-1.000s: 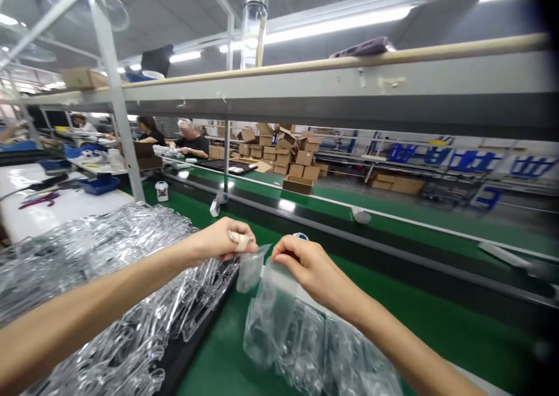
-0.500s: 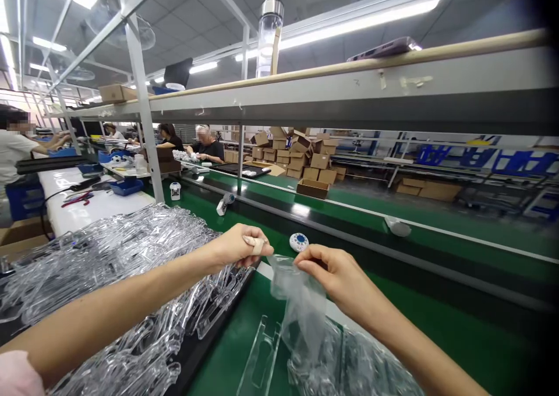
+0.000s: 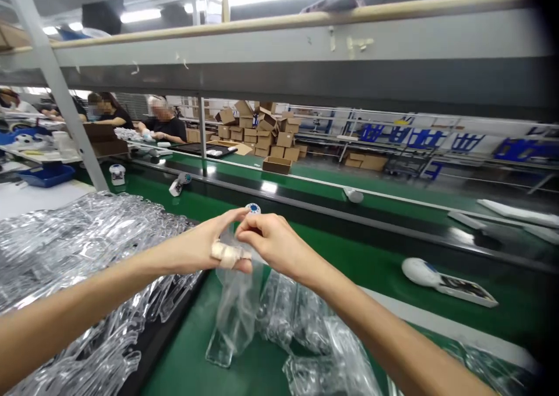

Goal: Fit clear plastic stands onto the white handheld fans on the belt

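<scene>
A clear plastic bag (image 3: 239, 306) hangs from between my two hands above the green belt. My right hand (image 3: 273, 239) pinches its upper edge between thumb and fingertips. At the other side of the bag's mouth is my left hand (image 3: 213, 244), with tan tape round one digit and the film between its spread fingers. Below, a clear plastic piece (image 3: 219, 346) shows at the bag's lower end; whether it lies inside or behind, I cannot tell. Several bagged clear pieces (image 3: 305, 320) lie to the right, partly under my right forearm. Just beyond my fingertips is a white-and-blue round part (image 3: 253, 208).
Loose clear plastic pieces (image 3: 87, 250) are heaped in a black tray (image 3: 161, 338) at left. White device parts (image 3: 445, 282) lie on the green belt (image 3: 340, 239). A shelf (image 3: 279, 75) crosses above, with a metal post (image 3: 56, 87) at left. Co-workers (image 3: 168, 122) sit farther back.
The view has swung right and come closer. My hands have drawn together at the bag's mouth, and my left hand's fingers have spread apart from a closed shape.
</scene>
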Demonstrator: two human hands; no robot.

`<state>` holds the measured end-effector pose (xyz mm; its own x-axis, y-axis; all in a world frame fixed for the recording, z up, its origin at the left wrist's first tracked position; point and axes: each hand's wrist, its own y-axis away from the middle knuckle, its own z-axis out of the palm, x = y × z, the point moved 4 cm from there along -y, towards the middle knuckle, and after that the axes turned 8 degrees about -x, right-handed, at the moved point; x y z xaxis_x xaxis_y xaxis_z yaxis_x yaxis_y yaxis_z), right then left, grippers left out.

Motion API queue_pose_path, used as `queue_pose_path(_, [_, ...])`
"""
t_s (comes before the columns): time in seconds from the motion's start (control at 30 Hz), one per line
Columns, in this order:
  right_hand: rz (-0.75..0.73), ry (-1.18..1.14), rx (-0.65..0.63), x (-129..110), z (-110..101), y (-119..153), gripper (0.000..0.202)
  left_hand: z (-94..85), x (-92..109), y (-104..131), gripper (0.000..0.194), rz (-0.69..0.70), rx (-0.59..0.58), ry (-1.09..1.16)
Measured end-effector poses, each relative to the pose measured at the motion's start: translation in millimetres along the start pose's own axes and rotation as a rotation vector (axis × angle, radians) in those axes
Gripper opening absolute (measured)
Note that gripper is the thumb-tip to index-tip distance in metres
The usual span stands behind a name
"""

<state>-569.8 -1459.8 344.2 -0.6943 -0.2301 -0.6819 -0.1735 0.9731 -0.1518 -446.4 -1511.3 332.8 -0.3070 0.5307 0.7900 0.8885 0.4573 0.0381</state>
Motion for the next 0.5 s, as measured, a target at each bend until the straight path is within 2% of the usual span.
queue_pose_path(0.07, [-0.009,-0.035,0.032,-2.9,-0.3,-2.0,0.019,7.1,0.1,-10.1,0.055,0.013,0.013,-0.065])
queue_pose_path(0.13, [0.017,-0.108,0.041,4.5,-0.5,-1.4,0.016,8.4,-6.1,-19.2,0.026,0.0,0.052,-0.134])
queue_pose_path(0.17, [0.037,-0.138,0.045,11.9,-0.8,0.9,0.012,7.5,-11.0,-22.5,0.021,-0.02,0.067,-0.156])
queue_pose_path(0.2, [0.071,-0.141,0.042,22.0,-1.0,4.8,0.015,6.0,-16.3,-24.9,0.021,-0.04,0.073,-0.157])
queue_pose_path(0.27, [0.205,-0.053,-0.023,48.7,2.0,16.8,0.049,2.5,-26.0,-27.2,0.022,-0.071,0.074,-0.095])
queue_pose_path(0.33, [0.389,0.112,-0.194,79.5,11.3,32.2,0.083,0.3,-32.2,-27.6,0.022,-0.092,0.076,0.015])
queue_pose_path(0.37, [0.473,0.18,-0.304,93.9,17.9,39.9,0.093,0.4,-33.8,-27.7,0.021,-0.106,0.074,0.068])
queue_pose_path(0.43, [0.587,0.257,-0.468,116.0,30.5,51.2,0.102,2.8,-34.4,-28.7,0.018,-0.138,0.068,0.141])
queue_pose_path(0.5, [0.628,0.283,-0.515,128.0,39.0,53.6,0.101,9.1,-33.2,-30.9,0.02,-0.161,0.024,0.185])
